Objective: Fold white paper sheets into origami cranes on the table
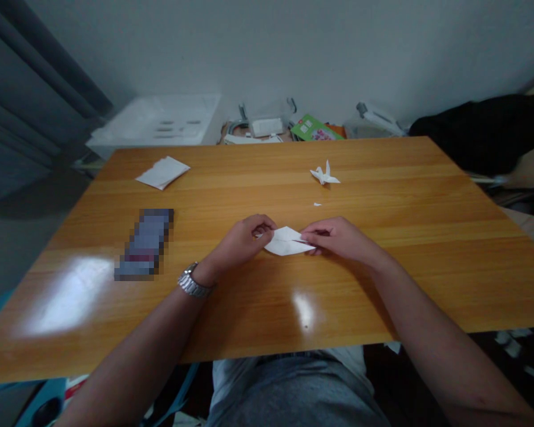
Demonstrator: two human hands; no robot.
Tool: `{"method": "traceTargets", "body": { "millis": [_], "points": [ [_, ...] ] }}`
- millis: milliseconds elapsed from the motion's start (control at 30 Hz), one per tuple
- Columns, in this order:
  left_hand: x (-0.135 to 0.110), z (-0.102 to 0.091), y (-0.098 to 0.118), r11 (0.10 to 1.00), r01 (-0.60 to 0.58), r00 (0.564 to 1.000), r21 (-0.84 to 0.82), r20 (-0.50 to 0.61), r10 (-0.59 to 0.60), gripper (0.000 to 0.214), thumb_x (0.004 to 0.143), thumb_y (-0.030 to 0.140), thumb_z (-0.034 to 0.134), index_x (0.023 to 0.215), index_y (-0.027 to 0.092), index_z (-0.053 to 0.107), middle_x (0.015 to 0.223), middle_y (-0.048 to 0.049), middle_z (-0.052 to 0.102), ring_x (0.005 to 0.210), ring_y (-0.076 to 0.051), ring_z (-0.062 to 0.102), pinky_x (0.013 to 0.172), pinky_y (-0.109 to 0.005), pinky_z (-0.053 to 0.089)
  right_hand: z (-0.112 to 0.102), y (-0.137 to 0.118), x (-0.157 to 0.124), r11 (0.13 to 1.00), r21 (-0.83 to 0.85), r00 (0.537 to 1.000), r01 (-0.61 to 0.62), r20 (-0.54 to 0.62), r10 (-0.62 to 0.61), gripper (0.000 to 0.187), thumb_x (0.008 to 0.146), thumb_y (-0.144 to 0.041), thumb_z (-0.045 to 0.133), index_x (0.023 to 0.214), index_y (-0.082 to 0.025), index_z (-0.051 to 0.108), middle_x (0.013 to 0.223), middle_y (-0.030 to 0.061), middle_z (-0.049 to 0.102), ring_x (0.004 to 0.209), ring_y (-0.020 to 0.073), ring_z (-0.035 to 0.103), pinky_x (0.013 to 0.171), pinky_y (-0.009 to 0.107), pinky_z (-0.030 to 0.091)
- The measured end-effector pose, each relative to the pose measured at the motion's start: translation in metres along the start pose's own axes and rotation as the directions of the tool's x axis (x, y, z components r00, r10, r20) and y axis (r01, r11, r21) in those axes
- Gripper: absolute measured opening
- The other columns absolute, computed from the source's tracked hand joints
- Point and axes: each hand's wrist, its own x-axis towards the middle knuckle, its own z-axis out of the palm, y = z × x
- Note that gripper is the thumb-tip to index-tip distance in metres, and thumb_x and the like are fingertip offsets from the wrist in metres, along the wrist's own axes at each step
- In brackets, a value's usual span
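Note:
Between my hands, just above the middle of the table, is a folded piece of white paper [287, 242], diamond-shaped with a slit running in from its right side. My left hand [244, 240], with a metal watch on the wrist, pinches the paper's left corner between thumb and fingers. At the right end, my right hand [338, 238] grips the paper near the slit, its fingertips partly behind it. A folded paper crane [324, 174] stands farther back on the table, and a tiny paper scrap [317, 204] lies between it and my right hand.
The wooden table [249, 308] carries a stack of white paper [164, 172] at the back left and a pixelated phone-like object [146, 243] nearer me. Behind the table are a white tray [160, 121], a green booklet [314, 128] and dark cloth [476, 133].

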Motion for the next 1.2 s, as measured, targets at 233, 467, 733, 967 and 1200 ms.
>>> {"method": "traceTargets", "body": {
  "millis": [233,467,733,967,1200],
  "points": [
    [-0.003,0.005,0.005,1.0,0.011,0.995,-0.004,0.1,-0.01,0.025,0.094,0.039,0.065,0.104,0.019,0.074,0.093,-0.0041,0.073,0.08,-0.015,0.065,0.07,-0.025,0.05,0.002,0.002,-0.001,0.997,-0.077,0.999,0.032,0.038,-0.03,0.033,0.09,-0.048,0.069,0.101,-0.019,0.082,0.077,0.0051,0.076,0.06,0.014,0.064,0.054,0.025,0.046],
    [-0.004,0.009,0.006,0.995,0.078,0.994,-0.064,0.08,-0.072,0.02,0.094,0.036,0.065,0.098,0.018,0.071,0.082,-0.0015,0.071,0.072,-0.013,0.064,0.062,-0.021,0.048,0.008,0.002,0.003,0.998,-0.007,0.996,0.064,-0.058,-0.064,0.037,0.093,-0.052,0.065,0.097,-0.019,0.079,0.077,0.0041,0.074,0.062,0.0138,0.065,0.057,0.025,0.05],
    [0.002,0.015,-0.005,0.87,0.172,0.967,-0.462,-0.091,-0.239,0.025,0.089,0.038,0.071,0.093,0.018,0.057,0.085,-0.0008,0.064,0.072,-0.013,0.068,0.064,-0.026,0.062,0.018,-0.001,0.008,0.956,0.29,0.97,0.043,-0.24,0.029,0.051,0.089,-0.066,0.065,0.107,-0.019,0.07,0.095,0.0106,0.076,0.077,0.019,0.073,0.068,0.031,0.061],
    [0.002,0.03,-0.006,0.724,0.16,0.935,-0.671,-0.131,-0.328,0.033,0.086,0.034,0.076,0.088,0.018,0.048,0.088,-0.0024,0.068,0.082,-0.014,0.073,0.077,-0.031,0.066,0.04,-0.003,0.01,0.958,0.255,0.975,0.135,-0.207,-0.082,0.043,0.089,-0.052,0.072,0.117,-0.02,0.066,0.108,0.0105,0.077,0.095,0.0236,0.074,0.083,0.038,0.061],
    [-0.001,0.036,0.002,0.73,0.149,0.958,-0.667,-0.086,-0.274,0.034,0.087,0.037,0.075,0.087,0.018,0.047,0.086,-0.0004,0.065,0.082,-0.012,0.071,0.078,-0.026,0.062,0.043,-0.004,0.013,0.981,0.081,0.944,0.176,-0.298,-0.145,0.038,0.093,-0.04,0.067,0.125,-0.021,0.063,0.121,0.0115,0.074,0.106,0.0246,0.072,0.095,0.041,0.056]
  ]
}}
